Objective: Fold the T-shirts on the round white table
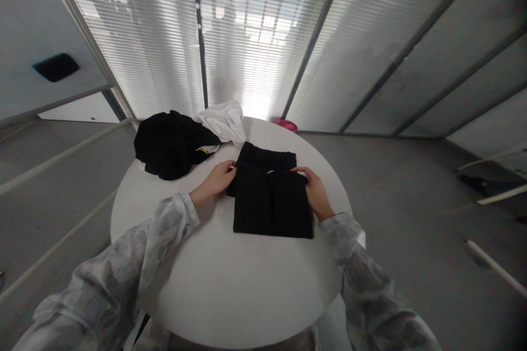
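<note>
A folded black garment (272, 203) lies in a neat rectangle on the round white table (247, 285), a dark crease running down it. Under its far edge, another black folded piece of cloth (269, 159) sticks out; I cannot tell whether the two are one garment. My left hand (218, 178) pinches the garment's upper left corner, with the fingertips partly hidden at the cloth. At the upper right corner, my right hand (315, 189) is closed on the edge, fingers over the top.
A crumpled heap of black cloth (168, 145) sits at the table's far left, against a bunched white cloth (224, 120). Behind the table stand a pink basket (286, 125) and a glass partition with blinds (255, 55). White rails (61, 159) run along the left.
</note>
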`<control>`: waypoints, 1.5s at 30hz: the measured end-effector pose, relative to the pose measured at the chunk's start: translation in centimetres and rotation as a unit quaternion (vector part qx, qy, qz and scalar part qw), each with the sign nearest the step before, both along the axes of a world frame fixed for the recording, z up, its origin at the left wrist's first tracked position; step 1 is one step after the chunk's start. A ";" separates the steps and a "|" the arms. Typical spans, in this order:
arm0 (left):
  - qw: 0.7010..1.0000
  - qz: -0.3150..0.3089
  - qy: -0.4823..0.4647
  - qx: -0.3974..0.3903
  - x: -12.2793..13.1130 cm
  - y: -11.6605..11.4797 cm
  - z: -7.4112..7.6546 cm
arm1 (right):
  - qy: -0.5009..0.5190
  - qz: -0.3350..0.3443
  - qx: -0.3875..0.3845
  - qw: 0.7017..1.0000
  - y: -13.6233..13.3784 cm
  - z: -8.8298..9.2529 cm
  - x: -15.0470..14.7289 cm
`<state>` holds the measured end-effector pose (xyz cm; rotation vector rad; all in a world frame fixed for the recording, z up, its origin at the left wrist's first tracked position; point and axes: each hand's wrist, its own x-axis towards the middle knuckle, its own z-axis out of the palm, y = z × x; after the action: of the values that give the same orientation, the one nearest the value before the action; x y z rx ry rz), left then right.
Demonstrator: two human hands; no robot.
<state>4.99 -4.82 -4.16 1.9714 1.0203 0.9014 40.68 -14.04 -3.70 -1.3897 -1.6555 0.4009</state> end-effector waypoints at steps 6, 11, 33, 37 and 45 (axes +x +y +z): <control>0.981 -0.060 0.040 0.182 -0.5 1.3 1.4 | -0.116 0.033 0.073 0.990 1.2 0.1 0.3; 0.928 -0.198 0.123 0.289 -1.2 0.3 2.4 | -0.274 0.148 0.079 0.947 -1.3 2.2 1.1; 0.989 0.086 -0.070 -0.103 0.5 1.3 0.6 | 0.060 -0.037 -0.113 0.991 2.3 1.0 -1.0; 0.965 0.137 -0.057 -0.216 1.1 2.9 0.3 | 0.044 -0.108 -0.133 0.984 2.9 0.4 -1.6; 0.979 0.109 -0.037 -0.167 0.7 2.1 0.4 | -0.127 -0.055 0.059 0.989 2.4 0.1 -2.3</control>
<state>5.70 -2.72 -3.74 1.5571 1.2725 0.8487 38.39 -11.59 -3.63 -1.4808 -1.7646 0.0620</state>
